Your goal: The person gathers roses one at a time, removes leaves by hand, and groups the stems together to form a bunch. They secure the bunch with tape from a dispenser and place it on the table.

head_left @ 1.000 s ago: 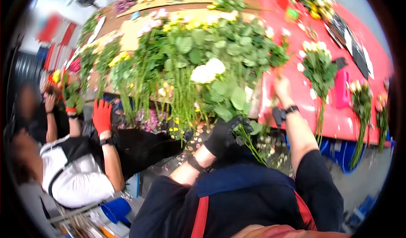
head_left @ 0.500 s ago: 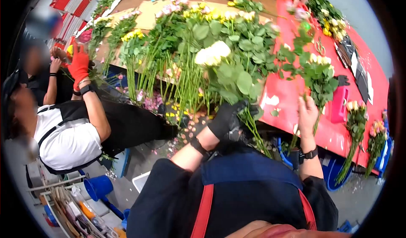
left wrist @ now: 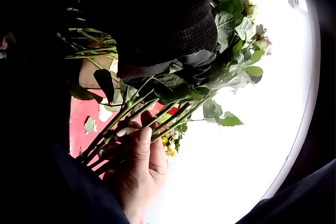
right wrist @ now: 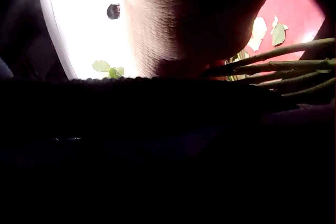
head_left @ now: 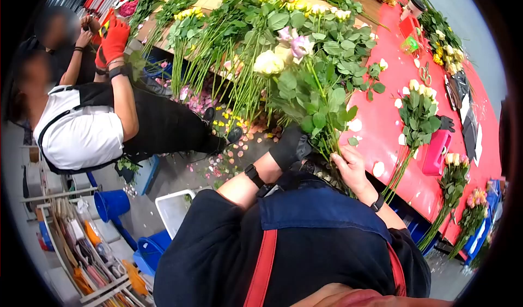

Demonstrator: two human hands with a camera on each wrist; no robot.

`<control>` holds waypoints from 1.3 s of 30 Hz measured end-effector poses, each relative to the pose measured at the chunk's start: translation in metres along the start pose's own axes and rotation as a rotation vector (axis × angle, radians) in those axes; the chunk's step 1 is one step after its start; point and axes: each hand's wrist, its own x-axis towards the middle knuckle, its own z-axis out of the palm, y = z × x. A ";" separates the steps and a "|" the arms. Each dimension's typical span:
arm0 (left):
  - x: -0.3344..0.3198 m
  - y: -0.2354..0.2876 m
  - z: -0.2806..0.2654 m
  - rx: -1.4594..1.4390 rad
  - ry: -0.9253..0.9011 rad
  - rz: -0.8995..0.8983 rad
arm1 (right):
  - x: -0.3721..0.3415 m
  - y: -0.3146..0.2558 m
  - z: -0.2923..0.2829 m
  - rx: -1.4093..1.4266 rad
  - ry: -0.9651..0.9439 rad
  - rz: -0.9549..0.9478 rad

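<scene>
My left hand [head_left: 291, 146], in a black glove, grips a bunch of roses by its stems in front of my apron. Cream roses [head_left: 268, 62] and pale lilac roses [head_left: 301, 46] top the bunch, with broad green leaves [head_left: 313, 97] below. Just right of the glove, my bare right hand [head_left: 351, 168] pinches rose stems [head_left: 327, 143] between thumb and fingers. From the left wrist, the right thumb [left wrist: 140, 145] lies along several stems [left wrist: 157, 113] beneath the black glove [left wrist: 168, 35]. The right wrist view is mostly dark, with stems [right wrist: 299, 66] crossing at right.
Rows of cut roses [head_left: 239, 61] lie along the table, stems over its edge. A red tabletop [head_left: 376, 116] at right bears a cream rose bunch [head_left: 419, 105], scissors [head_left: 425, 73] and a pink box [head_left: 437, 151]. At left, another person wears red gloves [head_left: 115, 37]. Petals [head_left: 239, 154] litter the floor.
My right hand has come back from over the red table, bringing a lilac-headed rose stem to the bunch. The left hand keeps its grip. The other person's red-gloved hands have risen.
</scene>
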 end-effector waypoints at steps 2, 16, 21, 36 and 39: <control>-0.003 0.002 0.004 -0.136 0.061 -0.048 | 0.000 0.002 0.001 0.014 -0.003 0.015; -0.019 -0.007 -0.021 -0.172 0.097 0.075 | 0.006 -0.003 0.011 -0.067 -0.042 -0.001; -0.022 0.014 -0.044 0.838 0.043 0.254 | 0.032 -0.012 0.034 -0.139 0.071 -0.123; -0.051 0.058 -0.175 0.539 0.101 0.094 | 0.194 0.075 0.044 -0.498 0.311 0.621; -0.042 0.090 -0.160 -0.439 0.117 -0.190 | 0.211 0.100 0.057 -0.519 0.283 0.772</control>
